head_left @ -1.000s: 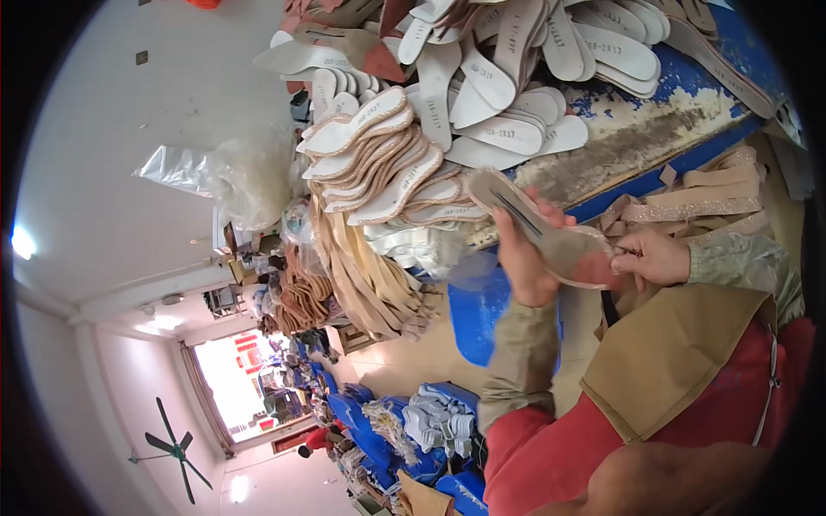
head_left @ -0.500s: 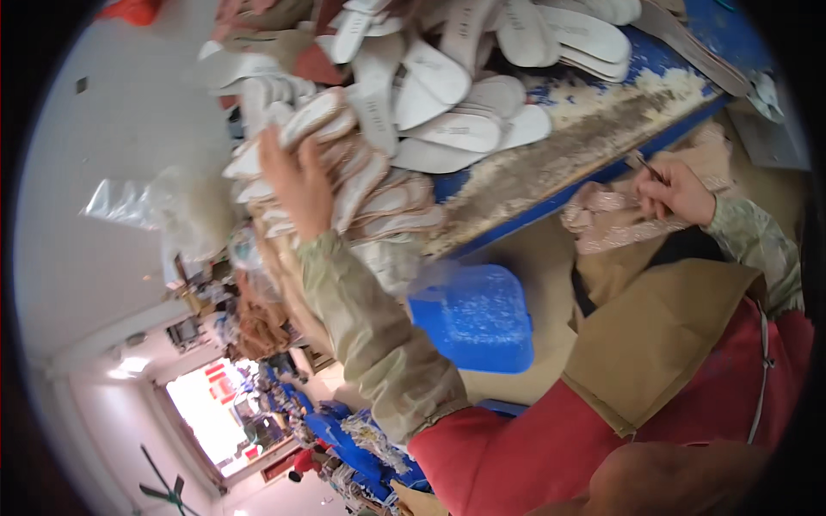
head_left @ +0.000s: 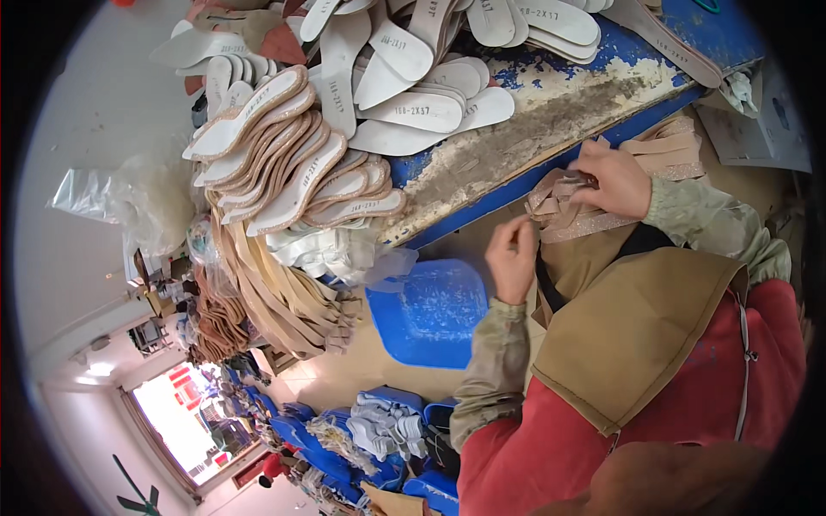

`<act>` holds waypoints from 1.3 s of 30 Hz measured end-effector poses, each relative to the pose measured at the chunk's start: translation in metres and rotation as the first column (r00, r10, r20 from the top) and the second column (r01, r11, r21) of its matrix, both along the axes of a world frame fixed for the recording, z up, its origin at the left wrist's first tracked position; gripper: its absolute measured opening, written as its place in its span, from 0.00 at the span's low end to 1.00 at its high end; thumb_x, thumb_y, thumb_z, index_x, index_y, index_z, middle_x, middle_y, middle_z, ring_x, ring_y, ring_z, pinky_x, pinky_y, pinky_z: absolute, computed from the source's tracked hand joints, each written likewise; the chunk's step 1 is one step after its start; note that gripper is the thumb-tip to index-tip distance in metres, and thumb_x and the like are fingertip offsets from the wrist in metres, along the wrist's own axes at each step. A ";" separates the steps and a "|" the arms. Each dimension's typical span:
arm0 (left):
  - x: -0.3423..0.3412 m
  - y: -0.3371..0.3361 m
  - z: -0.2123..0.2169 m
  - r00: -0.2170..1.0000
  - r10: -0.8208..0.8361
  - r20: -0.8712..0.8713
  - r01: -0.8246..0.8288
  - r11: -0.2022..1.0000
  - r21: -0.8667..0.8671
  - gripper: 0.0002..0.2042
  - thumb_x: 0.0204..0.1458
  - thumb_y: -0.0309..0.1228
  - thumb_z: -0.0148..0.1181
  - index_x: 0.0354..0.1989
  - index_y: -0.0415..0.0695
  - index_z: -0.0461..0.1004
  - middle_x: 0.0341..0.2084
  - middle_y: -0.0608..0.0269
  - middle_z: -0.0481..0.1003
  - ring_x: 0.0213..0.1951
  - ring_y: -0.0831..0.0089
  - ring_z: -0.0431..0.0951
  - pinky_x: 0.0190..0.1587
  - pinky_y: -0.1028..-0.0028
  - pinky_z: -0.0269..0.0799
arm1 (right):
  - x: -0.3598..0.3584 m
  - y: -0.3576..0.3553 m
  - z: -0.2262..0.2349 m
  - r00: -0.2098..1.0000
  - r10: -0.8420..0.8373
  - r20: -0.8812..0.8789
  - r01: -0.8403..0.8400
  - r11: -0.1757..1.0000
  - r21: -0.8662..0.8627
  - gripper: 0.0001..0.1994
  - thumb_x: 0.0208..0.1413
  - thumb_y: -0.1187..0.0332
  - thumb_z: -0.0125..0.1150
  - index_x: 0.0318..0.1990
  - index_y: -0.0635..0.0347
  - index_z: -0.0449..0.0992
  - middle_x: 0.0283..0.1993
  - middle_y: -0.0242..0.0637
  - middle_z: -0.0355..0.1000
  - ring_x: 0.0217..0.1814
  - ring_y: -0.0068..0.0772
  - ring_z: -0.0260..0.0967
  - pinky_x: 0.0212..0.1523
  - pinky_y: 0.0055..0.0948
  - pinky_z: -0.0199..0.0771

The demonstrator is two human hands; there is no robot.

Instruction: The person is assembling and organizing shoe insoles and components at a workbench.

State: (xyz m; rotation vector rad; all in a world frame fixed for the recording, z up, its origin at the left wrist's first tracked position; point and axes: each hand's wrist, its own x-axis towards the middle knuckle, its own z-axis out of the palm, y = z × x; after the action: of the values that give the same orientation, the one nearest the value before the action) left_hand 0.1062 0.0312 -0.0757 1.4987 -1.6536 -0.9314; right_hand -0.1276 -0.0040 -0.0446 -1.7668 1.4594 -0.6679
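My right hand (head_left: 615,179) is closed around a small dark, thin tool whose kind I cannot make out, over glittery pink strips (head_left: 578,225) on my lap. Just left of those strips is my left hand (head_left: 514,258), its fingers curled in a pinch; whatever may be between the fingertips is too small to tell. On the worktable's left end, a stack of white shoe insoles (head_left: 297,176) with glittery pink edging leans in overlapping layers. Plain white insoles (head_left: 413,110) lie heaped behind it.
The blue worktable edge (head_left: 482,219), paint worn, runs in front of me. Below it stands a blue plastic stool (head_left: 430,314). Beige strips (head_left: 267,284) hang off the table's left end. A brown apron (head_left: 637,335) covers my lap. Blue bins with white pieces (head_left: 387,426) stand lower down.
My left hand has left the edged insole stack and come right and down to the pink strips. My right hand has moved left over the strips. The view has shifted slightly.
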 end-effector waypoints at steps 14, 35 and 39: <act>-0.064 0.005 0.001 0.890 -0.215 -0.402 0.263 0.962 0.067 0.08 0.51 0.24 0.58 0.39 0.37 0.75 0.38 0.58 0.73 0.36 0.68 0.71 0.43 0.75 0.68 | -0.011 0.040 0.014 0.961 -0.158 0.227 0.101 0.965 0.243 0.05 0.46 0.74 0.62 0.30 0.65 0.75 0.33 0.31 0.67 0.28 0.23 0.57 0.29 0.21 0.59; -0.133 0.003 -0.025 0.830 -0.479 0.285 0.552 0.776 -0.305 0.06 0.46 0.29 0.60 0.27 0.41 0.71 0.53 0.53 0.68 0.56 0.51 0.63 0.58 0.59 0.57 | -0.349 0.093 0.143 0.614 -0.645 0.456 0.784 0.430 -0.447 0.13 0.61 0.64 0.53 0.50 0.58 0.73 0.42 0.32 0.70 0.39 0.22 0.65 0.43 0.22 0.65; -0.148 0.004 0.011 0.750 -0.575 0.327 0.650 0.731 -0.207 0.06 0.46 0.30 0.60 0.29 0.41 0.72 0.50 0.53 0.70 0.53 0.53 0.66 0.57 0.61 0.59 | -0.265 0.075 0.216 0.702 -0.653 0.285 0.659 0.444 -0.607 0.13 0.61 0.65 0.53 0.50 0.58 0.73 0.43 0.32 0.70 0.39 0.22 0.65 0.43 0.21 0.65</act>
State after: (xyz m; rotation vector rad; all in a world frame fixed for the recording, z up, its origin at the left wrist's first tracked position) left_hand -0.0419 0.0350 -0.0648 0.8597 -2.4380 -0.7747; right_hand -0.3930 0.0712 0.1713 -1.5917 2.0963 -1.8291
